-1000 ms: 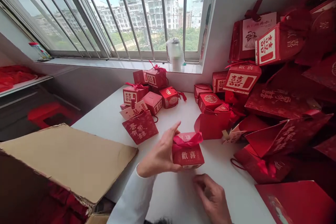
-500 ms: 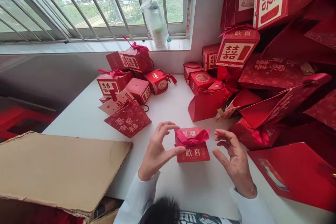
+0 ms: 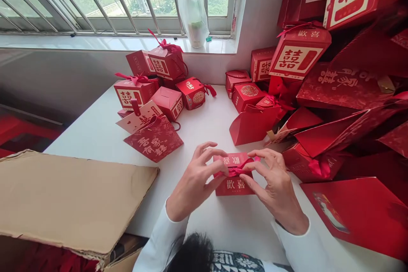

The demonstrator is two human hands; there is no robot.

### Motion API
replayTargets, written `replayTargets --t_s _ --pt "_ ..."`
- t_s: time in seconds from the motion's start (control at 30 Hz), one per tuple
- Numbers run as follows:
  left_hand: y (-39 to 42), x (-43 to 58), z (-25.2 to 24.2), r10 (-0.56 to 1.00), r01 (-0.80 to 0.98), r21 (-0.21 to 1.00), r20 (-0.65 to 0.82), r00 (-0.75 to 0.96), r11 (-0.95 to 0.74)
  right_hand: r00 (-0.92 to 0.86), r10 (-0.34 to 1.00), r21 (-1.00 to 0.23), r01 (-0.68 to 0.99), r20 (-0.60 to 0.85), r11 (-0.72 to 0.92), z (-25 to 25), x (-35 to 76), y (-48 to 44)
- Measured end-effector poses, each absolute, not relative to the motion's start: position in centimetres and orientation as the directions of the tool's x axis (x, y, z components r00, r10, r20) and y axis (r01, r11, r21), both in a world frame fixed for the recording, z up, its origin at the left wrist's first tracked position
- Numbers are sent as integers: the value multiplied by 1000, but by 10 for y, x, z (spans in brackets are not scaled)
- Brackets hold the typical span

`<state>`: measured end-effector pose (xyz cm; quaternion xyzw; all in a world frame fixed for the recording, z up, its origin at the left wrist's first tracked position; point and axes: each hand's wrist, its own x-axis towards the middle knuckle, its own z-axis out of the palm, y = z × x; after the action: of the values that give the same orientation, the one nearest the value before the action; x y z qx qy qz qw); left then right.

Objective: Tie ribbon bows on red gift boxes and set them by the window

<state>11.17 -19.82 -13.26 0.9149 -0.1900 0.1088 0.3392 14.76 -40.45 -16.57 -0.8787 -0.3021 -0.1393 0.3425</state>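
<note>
A small red gift box (image 3: 235, 186) with gold characters sits on the white table in front of me. A pink ribbon bow (image 3: 236, 171) lies across its top. My left hand (image 3: 202, 174) pinches the ribbon's left side between thumb and fingers. On the other side, my right hand (image 3: 274, 182) has thumb and fingertips closed on the ribbon's right part. Fingers cover both loops of the bow in part.
Several finished-looking red boxes (image 3: 165, 103) are grouped at the table's back left. A heap of red boxes and bags (image 3: 338, 85) fills the right side. At lower left lies a cardboard box flap (image 3: 76, 199). A bagged bottle (image 3: 192, 17) stands on the windowsill.
Both hands have come inward from beside the box and closed on the bow. The view has shifted slightly; the box stays in place on the table.
</note>
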Motion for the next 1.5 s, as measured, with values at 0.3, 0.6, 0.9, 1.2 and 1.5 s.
replayTargets --t_s 0.3,0.6,0.9,1.2,1.5 --pt "-197 87 -135 -307 -489 553 393 867 -675 914 328 -789 380 240 -482 -160 149 -404" --pt "-199 72 -139 -354 -398 674 211 911 -623 937 253 -785 342 242 -516 -159 147 -405" --pt "-196 89 -140 82 -41 922 78 994 -385 947 193 -776 320 255 -544 -163 136 -419" --pt "-215 94 -144 110 112 866 -67 992 -487 950 250 -834 289 188 -471 -149 124 -419" --pt "-211 96 -154 102 95 930 -63 993 -355 967 249 -789 199 60 -582 -153 107 -420"
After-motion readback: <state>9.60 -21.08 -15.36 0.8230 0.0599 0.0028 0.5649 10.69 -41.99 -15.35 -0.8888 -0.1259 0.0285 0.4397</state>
